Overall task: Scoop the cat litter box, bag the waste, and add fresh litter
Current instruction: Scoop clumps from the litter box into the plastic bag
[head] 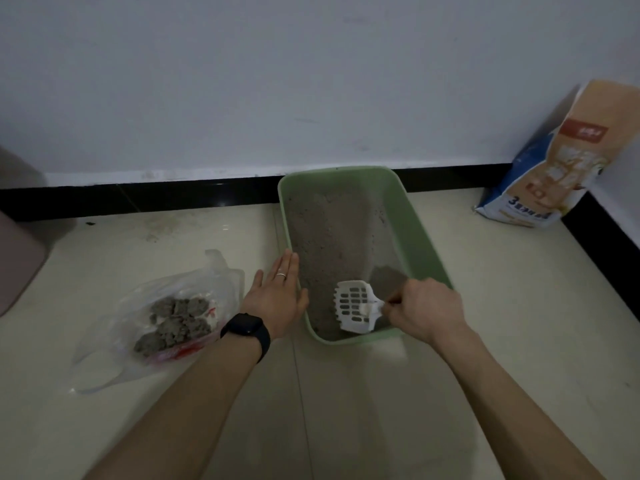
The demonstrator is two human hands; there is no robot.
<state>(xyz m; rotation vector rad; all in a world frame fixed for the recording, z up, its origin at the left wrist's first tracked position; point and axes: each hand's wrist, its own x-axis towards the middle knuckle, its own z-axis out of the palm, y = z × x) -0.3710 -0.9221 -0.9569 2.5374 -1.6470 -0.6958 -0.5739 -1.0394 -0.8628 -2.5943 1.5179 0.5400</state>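
The left hand (277, 299) lay flat against the box (417, 230) rim while the right hand (424, 308) gripped the scoop (355, 306); a slow, shallow pass looked best for sifting clumps.

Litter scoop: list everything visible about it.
The litter scoop is white plastic, with a slotted blade of rectangular holes and a toothed front edge pointing left. It lies low over the grey litter at the near end of the green litter box. The right hand grips its handle, hiding most of it. No clump shows on it.
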